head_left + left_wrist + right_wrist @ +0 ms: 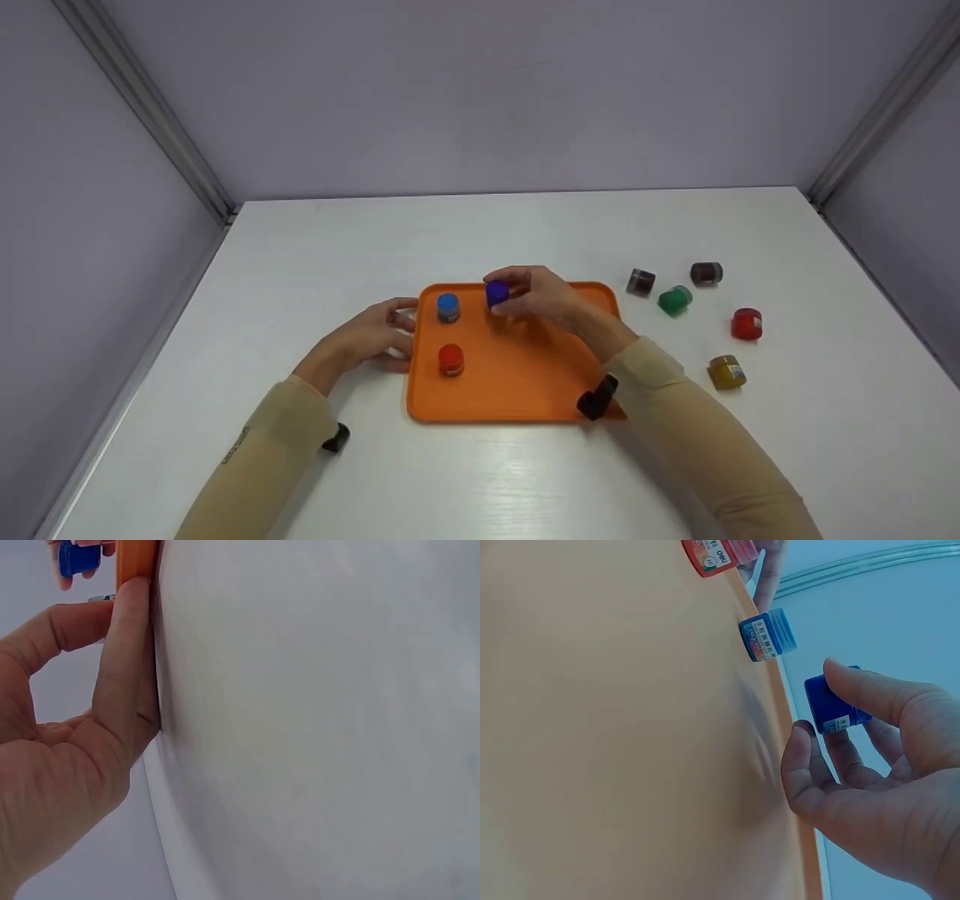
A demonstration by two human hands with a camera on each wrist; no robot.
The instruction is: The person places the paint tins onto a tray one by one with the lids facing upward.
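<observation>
An orange tray (517, 390) lies in the middle of the white table. A light blue paint jar (448, 307) and a red-orange jar (451, 360) stand on its left part. My right hand (511, 295) pinches a dark blue jar (496, 293) between thumb and fingers, just above the tray's far side. The right wrist view shows that dark blue jar (832, 706) in my right hand (815, 705), beyond the light blue jar (767, 634). My left hand (399, 330) rests against the tray's left edge, and in the left wrist view its fingers (127, 652) lie straight along the tray's rim (136, 561).
Several small jars stand on the table right of the tray: a brown one (640, 282), a dark brown one (706, 274), green (674, 299), red (746, 324) and yellow (726, 372). Grey walls close the table at the back and sides.
</observation>
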